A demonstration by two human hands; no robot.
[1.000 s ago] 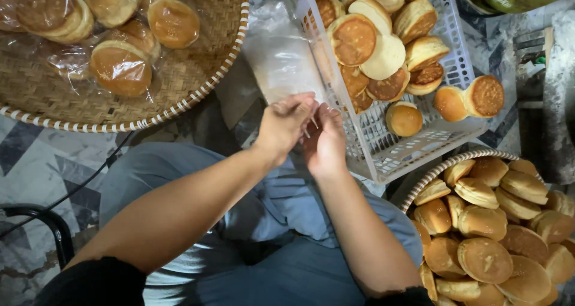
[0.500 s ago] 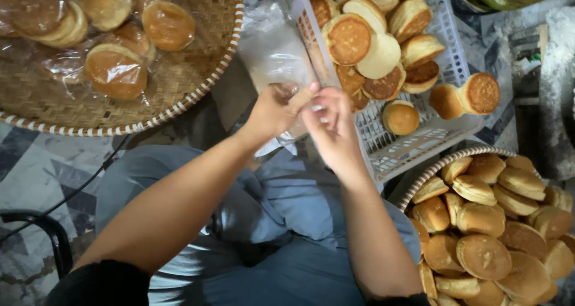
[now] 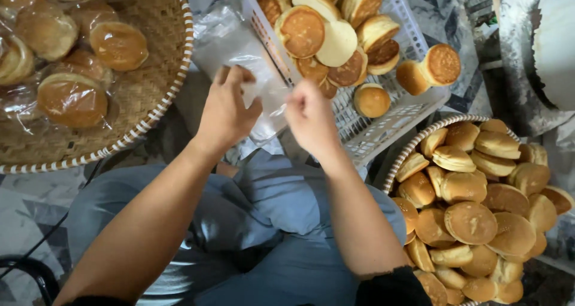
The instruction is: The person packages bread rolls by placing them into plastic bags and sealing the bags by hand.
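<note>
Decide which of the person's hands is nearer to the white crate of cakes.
Right. The right hand is beside the white crate, almost at its near wall; the left hand is farther off, across the clear bag that both hands hold.

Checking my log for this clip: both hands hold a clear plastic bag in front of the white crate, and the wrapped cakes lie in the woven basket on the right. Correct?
Not quite. The wrapped cakes lie in the woven basket on the left, as the head view shows. Both the left hand and right hand do hold the clear plastic bag before the white crate.
</note>
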